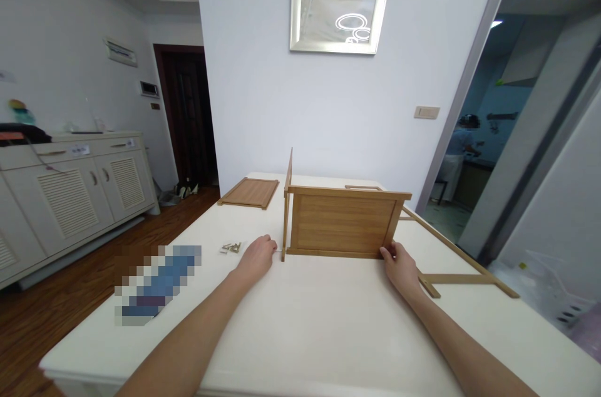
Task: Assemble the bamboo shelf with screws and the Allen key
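A brown wooden panel (342, 223) stands on edge on the white table. At its left end it meets an upright wooden side frame (286, 215), seen nearly edge-on. My left hand (257, 259) is closed beside the foot of that frame. A thin, pale metal rod (278, 251) runs from its fingertips to the frame's lower part; its exact kind is too small to tell. With thumb and fingers, my right hand (402, 267) grips the panel's lower right corner. Several small screws (231, 248) lie in a pile left of my left hand.
Another wooden panel (250, 192) lies flat at the table's back left. A long wooden frame (457, 278) lies along the right side. A pixelated blue item (162, 284) is at the left. The white table (319, 334) stands near the wall; a person (457, 146) is beyond the doorway.
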The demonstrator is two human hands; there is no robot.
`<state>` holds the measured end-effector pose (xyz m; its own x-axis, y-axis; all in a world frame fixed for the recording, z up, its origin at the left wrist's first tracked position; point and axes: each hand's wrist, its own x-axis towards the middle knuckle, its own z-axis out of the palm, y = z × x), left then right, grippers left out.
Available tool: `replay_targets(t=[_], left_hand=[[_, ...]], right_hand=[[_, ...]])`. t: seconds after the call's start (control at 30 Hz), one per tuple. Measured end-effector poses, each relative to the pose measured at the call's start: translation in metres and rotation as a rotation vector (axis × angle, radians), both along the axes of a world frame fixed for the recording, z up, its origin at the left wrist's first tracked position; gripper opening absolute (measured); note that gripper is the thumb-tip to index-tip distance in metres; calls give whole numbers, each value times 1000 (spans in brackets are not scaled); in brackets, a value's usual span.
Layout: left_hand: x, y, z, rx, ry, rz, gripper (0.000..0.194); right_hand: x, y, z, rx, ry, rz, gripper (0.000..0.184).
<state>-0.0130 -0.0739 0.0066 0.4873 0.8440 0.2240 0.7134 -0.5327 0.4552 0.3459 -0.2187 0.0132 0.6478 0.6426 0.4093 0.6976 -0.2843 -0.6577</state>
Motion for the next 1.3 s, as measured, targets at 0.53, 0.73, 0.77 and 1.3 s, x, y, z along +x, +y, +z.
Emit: replay_targets(t=[0.53, 0.73, 0.77, 1.3], left_hand=[[-24, 25, -1, -666, -647, 41, 23], [-22, 28, -6, -721, -774, 109, 24], [-22, 29, -7, -715, -772, 122, 23], [-27, 26, -3, -780, -758, 187, 26]], right_hand=[[1, 0, 0, -30, -2, 2, 19], [1, -1, -1, -15, -10, 9, 19], [1, -1, -1, -15, -10, 9, 20], [3, 1, -3, -3, 8, 16, 23]])
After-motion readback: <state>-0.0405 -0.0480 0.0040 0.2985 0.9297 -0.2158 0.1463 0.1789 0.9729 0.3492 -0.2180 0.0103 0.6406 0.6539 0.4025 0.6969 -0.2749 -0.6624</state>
